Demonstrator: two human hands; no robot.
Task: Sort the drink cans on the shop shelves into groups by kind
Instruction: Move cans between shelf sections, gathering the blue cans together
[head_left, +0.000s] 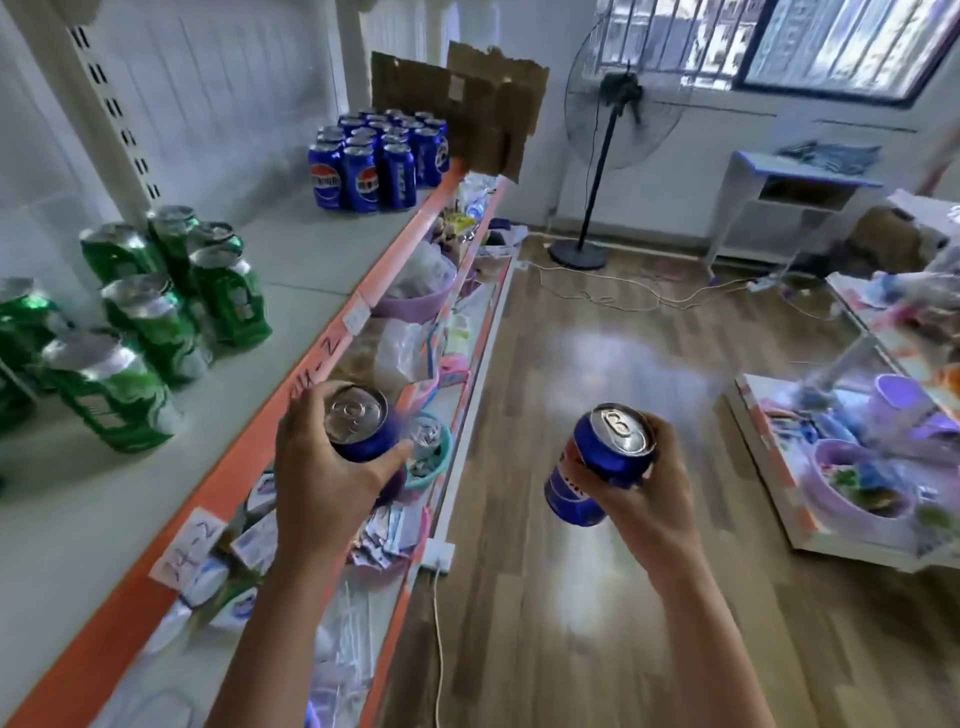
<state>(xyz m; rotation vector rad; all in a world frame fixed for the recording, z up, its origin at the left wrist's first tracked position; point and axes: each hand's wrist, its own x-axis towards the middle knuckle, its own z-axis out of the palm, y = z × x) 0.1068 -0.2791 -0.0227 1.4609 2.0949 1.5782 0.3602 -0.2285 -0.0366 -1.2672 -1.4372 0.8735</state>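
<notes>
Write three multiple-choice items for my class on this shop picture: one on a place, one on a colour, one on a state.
1. Where does the blue can group stand?
A. far end of the top shelf
B. on the floor
C. in a basin

2. What colour are the near shelf cans?
A. red
B. green
C. yellow

3. What are the hands doing?
A. both empty
B. only one holds a can
C. each holds a blue can

Key: 1 A, it stands by the cardboard. 2 B, their sides are green. 3 C, left hand grips one can, right hand grips another.
</notes>
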